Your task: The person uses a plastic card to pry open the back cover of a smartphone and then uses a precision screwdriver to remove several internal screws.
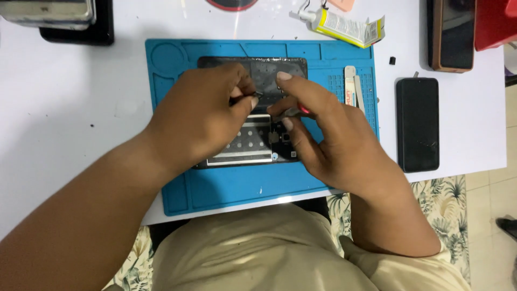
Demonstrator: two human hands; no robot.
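Off to the side there's a dark phone lying flat on the white surface, a squeezed glue tube up top, and another phone in a brown case.

Both forearms bare, no sleeves, no rings or watch visible. Left hand, right hand ungloved. Beige trousers, lower centre of frame.

Opened phone: middle and left part hidden under both hands. Tool in the left hand: too small to identify. Red-handled tool: mostly covered by the right hand. At 12 o'clock, a red-rimmed round object is cropped by the frame edge.
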